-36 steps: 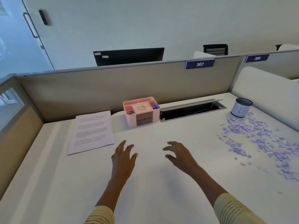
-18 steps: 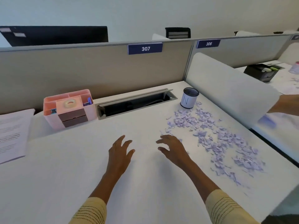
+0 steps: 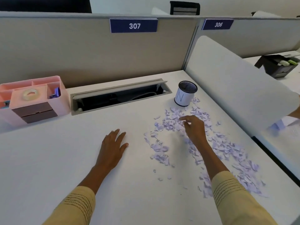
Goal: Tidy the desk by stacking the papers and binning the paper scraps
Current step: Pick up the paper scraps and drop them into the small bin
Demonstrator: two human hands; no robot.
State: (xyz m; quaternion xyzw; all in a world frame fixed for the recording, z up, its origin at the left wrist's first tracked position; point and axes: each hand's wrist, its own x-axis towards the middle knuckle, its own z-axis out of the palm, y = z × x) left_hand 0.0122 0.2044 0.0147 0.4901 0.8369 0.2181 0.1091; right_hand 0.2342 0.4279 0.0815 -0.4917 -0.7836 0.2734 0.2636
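While the left hand [image 3: 113, 146] lies flat on the white surface [image 3: 48, 159] with its fingers straight and holding nothing, the right hand [image 3: 194, 129] is over the purple paper scraps [image 3: 227, 148]. Its fingers are bent a little and spread apart, and I cannot tell if they pinch any scrap. The scraps lie spread along the right edge of the surface, from the far right corner down toward the near edge. A small white cup [image 3: 185, 93] with a dark mesh top stands upright near the far right corner, just touching the top of the scrap pile. A pink organizer [image 3: 32, 98] with a tape roll sits at the far left edge. Between them, along the far edge, is an open cable slot [image 3: 120, 96].
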